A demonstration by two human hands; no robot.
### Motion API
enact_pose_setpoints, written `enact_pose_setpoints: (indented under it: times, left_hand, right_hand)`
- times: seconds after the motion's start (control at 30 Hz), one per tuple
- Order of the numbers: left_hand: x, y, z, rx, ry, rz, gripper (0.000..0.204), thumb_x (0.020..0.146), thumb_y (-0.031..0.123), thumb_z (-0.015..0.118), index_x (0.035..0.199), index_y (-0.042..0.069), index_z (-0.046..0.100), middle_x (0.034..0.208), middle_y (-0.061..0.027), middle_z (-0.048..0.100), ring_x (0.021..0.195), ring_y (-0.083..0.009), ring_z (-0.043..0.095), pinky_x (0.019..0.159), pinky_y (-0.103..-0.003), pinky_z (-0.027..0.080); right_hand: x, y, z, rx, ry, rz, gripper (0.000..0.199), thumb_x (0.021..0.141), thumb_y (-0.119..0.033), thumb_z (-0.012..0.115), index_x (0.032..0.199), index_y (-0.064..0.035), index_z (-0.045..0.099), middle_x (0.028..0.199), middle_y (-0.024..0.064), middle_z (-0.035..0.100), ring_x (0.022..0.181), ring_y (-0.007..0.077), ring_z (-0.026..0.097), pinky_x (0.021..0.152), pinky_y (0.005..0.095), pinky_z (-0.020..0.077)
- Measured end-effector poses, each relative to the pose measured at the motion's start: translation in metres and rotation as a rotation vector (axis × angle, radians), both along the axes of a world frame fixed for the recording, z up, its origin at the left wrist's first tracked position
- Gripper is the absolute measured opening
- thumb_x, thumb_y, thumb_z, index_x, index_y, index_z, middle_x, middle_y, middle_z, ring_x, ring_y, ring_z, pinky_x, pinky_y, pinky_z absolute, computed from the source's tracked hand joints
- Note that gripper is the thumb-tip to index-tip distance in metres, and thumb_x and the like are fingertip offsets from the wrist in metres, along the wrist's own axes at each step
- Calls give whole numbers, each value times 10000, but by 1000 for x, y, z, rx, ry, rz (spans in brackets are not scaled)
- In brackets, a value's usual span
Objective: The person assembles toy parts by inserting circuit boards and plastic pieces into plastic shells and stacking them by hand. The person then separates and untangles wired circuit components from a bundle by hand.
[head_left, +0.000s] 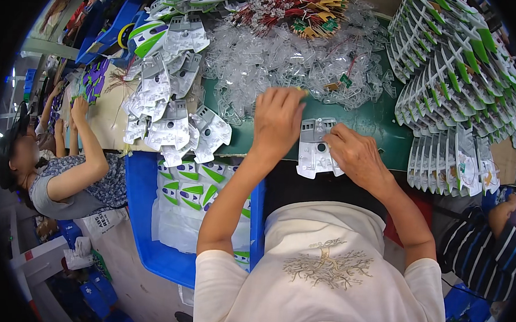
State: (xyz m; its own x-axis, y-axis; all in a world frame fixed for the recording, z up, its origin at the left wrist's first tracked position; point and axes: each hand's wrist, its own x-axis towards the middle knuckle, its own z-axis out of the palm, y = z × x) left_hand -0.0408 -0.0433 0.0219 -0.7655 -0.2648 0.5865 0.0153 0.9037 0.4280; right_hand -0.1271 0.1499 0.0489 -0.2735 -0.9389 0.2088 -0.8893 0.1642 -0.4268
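Observation:
My right hand (pixel 356 153) grips the right side of a white and grey plastic housing (pixel 313 151) at the table's front edge. The housing has its ribbed inner side up and a round dark hole near its middle. My left hand (pixel 276 116) is closed just up and left of the housing, in front of a heap of clear plastic parts (pixel 252 56). A tiny tan bit shows at its fingertips; I cannot make out what it is.
Red wires with small boards (pixel 304 9) lie atop the clear parts. Loose housings (pixel 172 124) pile up at left; stacked housings (pixel 456 113) stand at right. A blue bin (pixel 144 213) with white and green shells sits below the table edge. A co-worker (pixel 70 174) works at far left.

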Motion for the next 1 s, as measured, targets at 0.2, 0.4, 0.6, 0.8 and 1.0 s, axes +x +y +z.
enact_pose_setpoints:
  times: [0.2, 0.4, 0.6, 0.8, 1.0]
  left_hand:
    - [-22, -16, -7, -169, -157, 112, 305, 814, 37, 689, 1112, 53, 624, 1020, -99, 657, 954, -294, 599, 841, -419, 429]
    - [28, 3, 5, 46, -107, -6, 276, 828, -96, 540, 1076, 7, 607, 1030, -166, 631, 948, -354, 604, 836, -435, 450]
    - [48, 18, -1, -99, -144, 112, 192, 798, -3, 666, 986, 33, 645, 912, -115, 604, 854, -323, 589, 780, -414, 458]
    - [64, 31, 15, 96, -308, 97, 235, 817, 60, 728, 1033, 14, 647, 884, -142, 609, 816, -341, 586, 743, -426, 479]
    - [68, 37, 10, 233, -134, -201, 295, 786, -81, 667, 1071, -7, 646, 1071, -164, 641, 965, -352, 638, 814, -420, 528]
  right_hand:
    - [4, 2, 2, 12, 26, -17, 268, 773, 58, 634, 1036, 12, 654, 954, 108, 602, 806, 292, 678, 624, 400, 534]
    - [8, 15, 8, 75, -7, -32, 254, 775, 46, 612, 1024, -3, 627, 980, 119, 580, 845, 290, 662, 651, 424, 540]
    - [9, 17, 6, 39, -15, -38, 264, 785, 38, 613, 1045, 1, 641, 958, 112, 589, 826, 283, 667, 626, 417, 534]
    - [8, 17, 5, 46, -33, -46, 267, 786, 49, 605, 1045, -1, 649, 957, 111, 591, 841, 286, 674, 629, 418, 532]
    - [2, 14, 6, 5, 1, 10, 266, 765, 45, 614, 1022, -11, 650, 956, 92, 595, 824, 273, 670, 609, 407, 531]
